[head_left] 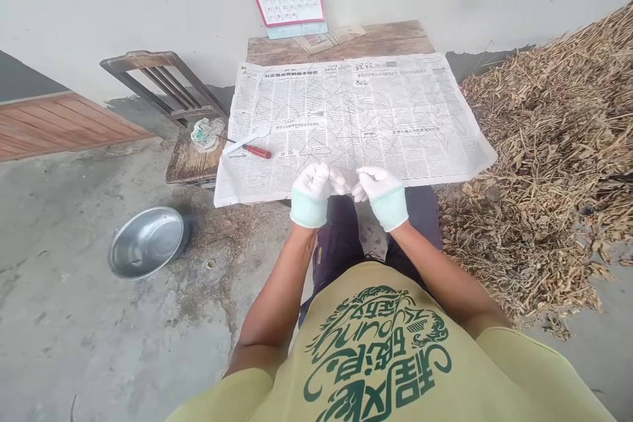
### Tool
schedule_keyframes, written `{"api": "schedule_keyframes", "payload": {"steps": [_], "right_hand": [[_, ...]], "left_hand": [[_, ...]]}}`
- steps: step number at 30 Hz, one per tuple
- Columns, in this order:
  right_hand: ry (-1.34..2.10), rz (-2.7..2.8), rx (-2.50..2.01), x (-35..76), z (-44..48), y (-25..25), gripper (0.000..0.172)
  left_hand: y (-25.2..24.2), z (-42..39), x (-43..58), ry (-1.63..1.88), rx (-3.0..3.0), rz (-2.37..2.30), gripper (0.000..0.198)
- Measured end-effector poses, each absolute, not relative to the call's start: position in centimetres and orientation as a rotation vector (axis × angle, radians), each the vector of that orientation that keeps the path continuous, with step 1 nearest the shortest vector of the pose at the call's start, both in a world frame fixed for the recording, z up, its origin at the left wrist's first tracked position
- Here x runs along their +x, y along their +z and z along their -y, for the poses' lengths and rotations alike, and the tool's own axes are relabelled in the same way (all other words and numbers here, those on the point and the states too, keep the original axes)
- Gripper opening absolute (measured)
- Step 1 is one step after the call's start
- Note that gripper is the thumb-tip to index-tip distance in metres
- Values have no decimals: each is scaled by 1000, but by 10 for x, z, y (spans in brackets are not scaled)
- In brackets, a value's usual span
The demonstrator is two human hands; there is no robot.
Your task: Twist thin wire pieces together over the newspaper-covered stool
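1. Creased newsprint (341,105), dense with columns, drapes a rough-grained wooden table (395,33), covering it to its near edge.
2. Toward the sheet's left edge, a red-handled screwdriver (257,151) crosses a slim, smooth white utensil (250,138).
3. White-gloved, the left hand (312,186) curls at the newsprint's near edge; the right hand (378,186) angles inward, fingertips almost meeting.
4. Both sets of fingers are bunched nearly closed; from here, I cannot tell whether they pinch anything.
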State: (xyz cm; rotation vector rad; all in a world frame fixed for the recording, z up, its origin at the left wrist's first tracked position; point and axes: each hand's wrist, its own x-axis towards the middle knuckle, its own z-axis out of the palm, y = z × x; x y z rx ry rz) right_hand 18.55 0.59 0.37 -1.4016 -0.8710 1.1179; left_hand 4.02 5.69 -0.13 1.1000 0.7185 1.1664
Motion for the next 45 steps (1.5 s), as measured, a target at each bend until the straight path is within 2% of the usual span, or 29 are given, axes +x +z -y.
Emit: {"api": "schedule_keyframes", "payload": {"steps": [3, 7, 14, 18, 21, 26, 30, 40, 42, 45], "right_hand": [[1207, 840, -1288, 192, -5, 2, 16], [1364, 762, -1137, 199, -2, -3, 22], [1587, 788, -797, 200, 5, -19, 25], [1687, 843, -687, 204, 8, -23, 39], [1726, 866, -609, 207, 11, -23, 42], [1724, 865, -666, 211, 14, -22, 44], [1674, 831, -708, 211, 14, -19, 41], [1713, 808, -831, 214, 12, -23, 37], [1735, 807, -826, 219, 10, -26, 41], [1716, 828, -863, 230, 4, -28, 56]], "left_hand": [[0, -60, 38, 1105, 1087, -719, 43], [1, -63, 36, 1029, 1086, -736, 46], [-2, -66, 32, 962, 975, -537, 40], [-1, -68, 26, 887, 946, -486, 38], [1, -65, 25, 829, 931, -488, 38], [1, -60, 27, 681, 889, -536, 41], [-4, -58, 31, 683, 905, -544, 51], [-2, -49, 35, 713, 1007, -584, 57], [1, -47, 34, 741, 1013, -607, 57], [3, -46, 33, 740, 1029, -583, 57]]}}
